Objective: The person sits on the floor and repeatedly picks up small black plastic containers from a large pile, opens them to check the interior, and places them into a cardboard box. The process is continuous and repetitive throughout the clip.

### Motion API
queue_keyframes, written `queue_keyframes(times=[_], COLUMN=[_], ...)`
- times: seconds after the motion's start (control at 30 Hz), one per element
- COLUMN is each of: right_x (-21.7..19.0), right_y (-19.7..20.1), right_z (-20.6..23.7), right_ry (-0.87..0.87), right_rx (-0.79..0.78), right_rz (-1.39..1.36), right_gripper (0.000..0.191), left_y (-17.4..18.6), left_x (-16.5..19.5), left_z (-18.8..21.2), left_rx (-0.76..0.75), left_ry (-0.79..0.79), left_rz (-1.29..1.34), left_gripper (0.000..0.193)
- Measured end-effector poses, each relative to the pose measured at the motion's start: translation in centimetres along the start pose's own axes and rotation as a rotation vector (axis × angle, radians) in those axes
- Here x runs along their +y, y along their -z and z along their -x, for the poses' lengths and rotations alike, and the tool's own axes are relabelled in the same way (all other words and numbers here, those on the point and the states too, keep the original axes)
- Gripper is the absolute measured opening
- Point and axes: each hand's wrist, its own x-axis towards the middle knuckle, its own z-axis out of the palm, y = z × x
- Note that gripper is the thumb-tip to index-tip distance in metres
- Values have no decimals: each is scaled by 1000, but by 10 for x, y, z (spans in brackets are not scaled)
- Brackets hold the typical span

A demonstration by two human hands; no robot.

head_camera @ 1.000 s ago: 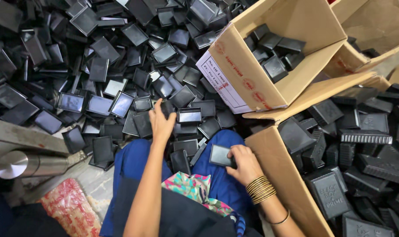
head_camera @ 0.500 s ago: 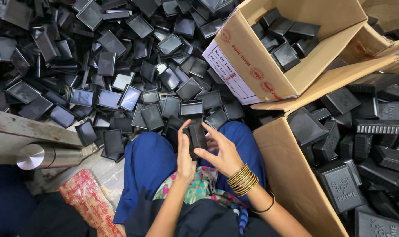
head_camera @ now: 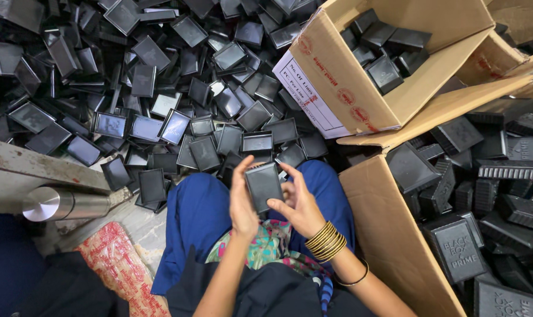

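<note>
Held over the lap between left hand (head_camera: 241, 202) and right hand (head_camera: 300, 205), both grips closed on the edges of one flat black rectangular plastic tray (head_camera: 263, 186); probably light, stiff, smooth, best pinched by its rims. Beyond, heaped black plastic trays (head_camera: 161, 88) across the floor, and an open brown cardboard box (head_camera: 360, 88) partly filled.

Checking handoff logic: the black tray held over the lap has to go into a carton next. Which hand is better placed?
Probably the right hand: it grips the black tray with the left hand, and both cartons lie on its side; the left would cross over.
</note>
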Motion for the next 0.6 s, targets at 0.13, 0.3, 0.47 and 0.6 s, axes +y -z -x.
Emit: queue_keyframes(times=[0.13,0.3,0.47,0.6], right_x=[1,5,13,11], right_y=[5,-8,-18,12], right_z=[9,17,21,-5], right_ry=[305,439,231,31], right_rx=[53,-18,-84,-210], right_rz=[427,387,397,442], right_gripper=[43,39,33,34], left_y=[15,26,36,54], left_x=[0,-16,-26,-25], left_z=[-7,-12,-15,-22], left_rx=[64,313,341,277], left_ry=[-337,-397,-283,-306], left_rz=[-640,-823,-779,-750], left_gripper=[38,54,60,62])
